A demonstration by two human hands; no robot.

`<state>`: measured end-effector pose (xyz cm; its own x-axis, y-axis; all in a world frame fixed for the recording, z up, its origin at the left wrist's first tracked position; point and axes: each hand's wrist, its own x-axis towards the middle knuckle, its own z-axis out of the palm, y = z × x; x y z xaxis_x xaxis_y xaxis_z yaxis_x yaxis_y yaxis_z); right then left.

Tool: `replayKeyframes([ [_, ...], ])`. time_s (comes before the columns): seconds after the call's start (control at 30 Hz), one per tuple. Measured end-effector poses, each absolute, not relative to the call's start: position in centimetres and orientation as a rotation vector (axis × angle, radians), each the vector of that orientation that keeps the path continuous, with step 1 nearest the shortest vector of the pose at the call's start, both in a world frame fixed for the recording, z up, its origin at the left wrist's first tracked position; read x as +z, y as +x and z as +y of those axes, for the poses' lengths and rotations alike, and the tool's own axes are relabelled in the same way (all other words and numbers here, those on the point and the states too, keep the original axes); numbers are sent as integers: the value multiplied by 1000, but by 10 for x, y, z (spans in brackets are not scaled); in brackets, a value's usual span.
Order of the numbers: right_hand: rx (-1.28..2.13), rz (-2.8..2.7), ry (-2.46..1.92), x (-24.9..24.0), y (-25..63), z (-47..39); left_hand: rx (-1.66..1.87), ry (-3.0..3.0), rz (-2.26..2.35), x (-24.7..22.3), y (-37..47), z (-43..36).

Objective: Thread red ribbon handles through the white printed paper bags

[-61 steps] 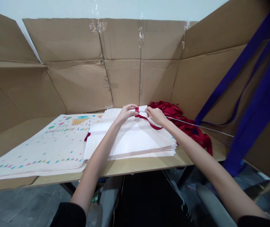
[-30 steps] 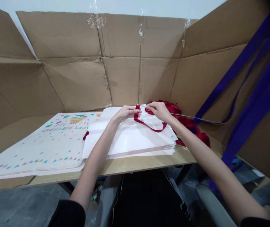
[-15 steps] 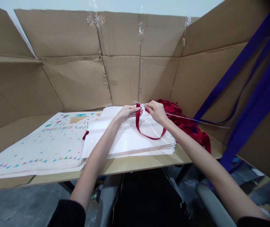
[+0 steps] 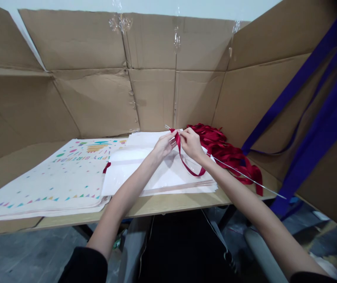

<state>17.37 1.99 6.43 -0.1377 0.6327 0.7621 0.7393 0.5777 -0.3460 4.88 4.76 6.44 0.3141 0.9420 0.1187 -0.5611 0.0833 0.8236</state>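
Observation:
Over a stack of white sheets (image 4: 153, 173), my left hand (image 4: 164, 144) pinches a dark red ribbon (image 4: 186, 164) near its upper end. The ribbon hangs in a loop beneath both hands. My right hand (image 4: 192, 144) is closed right beside it, with a long thin metal wire (image 4: 245, 175) running through its grip. The wire's narrow looped tip sticks out past the ribbon at upper left, and its long shaft slants down to the right. Whether my right fingers also grip ribbon is hard to make out.
A heap of red ribbon (image 4: 230, 155) lies at the right of the table. White sheets with a colourful birthday print (image 4: 68, 177) are stacked at left. Cardboard walls (image 4: 153, 98) enclose the back and sides. Wide blue straps (image 4: 306, 157) hang at right.
My hands have come together at the ribbon's top. The wire's far end has swung downward, and its looped tip now shows less. The ribbon loop has become narrower.

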Motion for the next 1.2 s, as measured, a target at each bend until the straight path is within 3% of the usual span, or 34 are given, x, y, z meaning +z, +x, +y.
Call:
replayKeyframes([
  [0.27,403,-1511,-955,66,170,26,1299,931,550,62,55,43],
  [0.5,605,-1442,-954,73,178,30,1270,1082,603,62,56,46],
  [0.7,367,-1539,-1145,95,212,30,1191,1648,846,39,63,31],
  [0.87,173,-1627,-1340,124,245,30,774,2551,1102,3,50,7],
  [1.2,865,-1983,-1517,97,253,28,488,2630,1614,16,-35,-5],
])
